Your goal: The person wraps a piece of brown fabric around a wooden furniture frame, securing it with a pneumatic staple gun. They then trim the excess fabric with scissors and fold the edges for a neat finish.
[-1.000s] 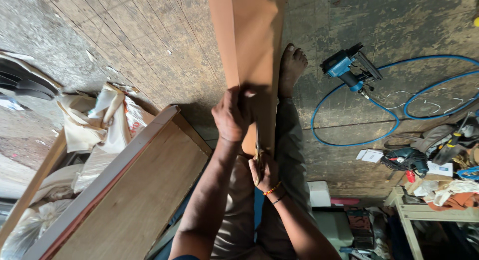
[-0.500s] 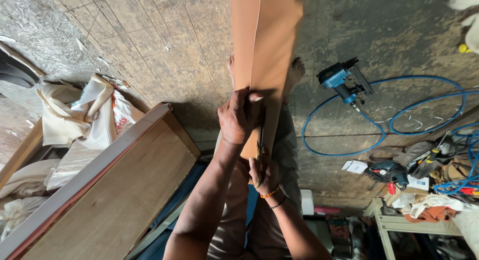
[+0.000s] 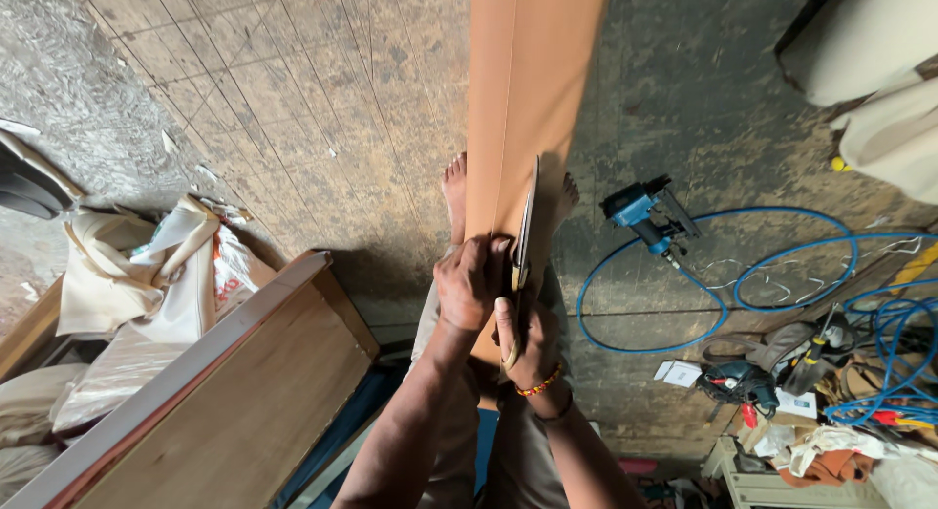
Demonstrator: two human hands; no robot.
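Observation:
A long tan sheet (image 3: 528,89) runs from my lap out over my bare feet (image 3: 455,190) and across the floor. My left hand (image 3: 469,286) pinches its near end from the left. Just below, my right hand (image 3: 528,345), with a red and yellow bracelet at the wrist, grips the pale handle of a cutting tool. The tool's long thin dark blade (image 3: 529,216) stands edge-on along the sheet's right part, pointing away from me. I cannot tell whether it is a pair of scissors or a single blade.
A blue air nailer (image 3: 640,208) lies right of the sheet, its blue hose (image 3: 782,275) looping over the concrete floor. A drill (image 3: 738,382) and clutter sit at lower right. A wooden panel (image 3: 225,402) and white bags (image 3: 147,270) are on the left, pale cushions (image 3: 879,60) at top right.
The blade now reaches farther out along the sheet than before. My left hand has stayed clamped on the near end, and both feet now show under the sheet.

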